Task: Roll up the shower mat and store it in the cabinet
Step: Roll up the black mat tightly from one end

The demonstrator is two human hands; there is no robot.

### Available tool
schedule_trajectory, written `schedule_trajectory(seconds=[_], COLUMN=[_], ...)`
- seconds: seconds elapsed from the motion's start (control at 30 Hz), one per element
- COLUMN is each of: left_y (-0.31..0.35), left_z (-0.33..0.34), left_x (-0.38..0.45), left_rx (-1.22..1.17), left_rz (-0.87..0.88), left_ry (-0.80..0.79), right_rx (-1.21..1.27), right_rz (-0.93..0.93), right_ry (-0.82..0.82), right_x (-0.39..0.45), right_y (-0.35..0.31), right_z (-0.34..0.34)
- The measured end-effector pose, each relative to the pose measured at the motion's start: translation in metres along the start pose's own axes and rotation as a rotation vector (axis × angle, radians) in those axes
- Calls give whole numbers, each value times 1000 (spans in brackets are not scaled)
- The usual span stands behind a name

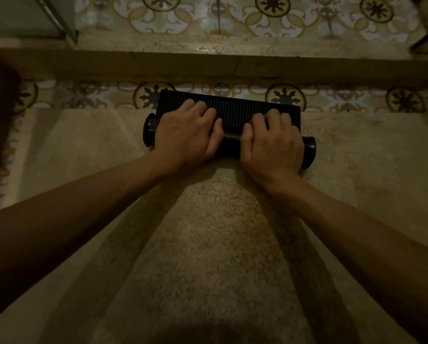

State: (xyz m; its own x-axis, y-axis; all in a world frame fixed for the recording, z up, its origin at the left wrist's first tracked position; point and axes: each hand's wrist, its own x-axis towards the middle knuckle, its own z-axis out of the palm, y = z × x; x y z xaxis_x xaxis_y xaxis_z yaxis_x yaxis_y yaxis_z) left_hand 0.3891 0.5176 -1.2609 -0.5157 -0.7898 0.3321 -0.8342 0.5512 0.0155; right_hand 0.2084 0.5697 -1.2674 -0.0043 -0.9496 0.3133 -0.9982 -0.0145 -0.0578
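Dimly lit, the scene centred on a black shower mat (pixel 229 115) lying on the stone floor (pixel 208 232), mostly rolled into a tube with a short flat gridded strip at its 12 o'clock side reaching the patterned tile border (pixel 344 100). At the roll's 9 o'clock end, the left hand (pixel 188 131) pressed down on it, fingers curled over the top and gripping the roll. At its 3 o'clock end, the right hand (pixel 272 142) grasped the roll the same way, fingers bent over the gridded strip. A raised stone curb (pixel 208 65) ran across at 12 o'clock beyond the mat.
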Motion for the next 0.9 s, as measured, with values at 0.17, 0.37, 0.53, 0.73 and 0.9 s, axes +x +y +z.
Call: schedule_trajectory(seconds=[0.17,0.37,0.53,0.73,0.9], left_y=[-9,-19,-19,-23,-24], left_z=[5,8,11,17,17], left_x=[-4,16,26,14,34], left_rx=[41,33,4,-37,3], left_rz=[36,84,25,100,30], left_ry=[27,35,74,75,70], right_rx=[81,28,-5,49,-35], right_rz=[2,28,-40,-45,10], right_ry=[-78,43,28,7,59], right_x=[37,26,28,53,31], right_y=[10,3,8,16,13], right_z=[3,-1,2,5,9])
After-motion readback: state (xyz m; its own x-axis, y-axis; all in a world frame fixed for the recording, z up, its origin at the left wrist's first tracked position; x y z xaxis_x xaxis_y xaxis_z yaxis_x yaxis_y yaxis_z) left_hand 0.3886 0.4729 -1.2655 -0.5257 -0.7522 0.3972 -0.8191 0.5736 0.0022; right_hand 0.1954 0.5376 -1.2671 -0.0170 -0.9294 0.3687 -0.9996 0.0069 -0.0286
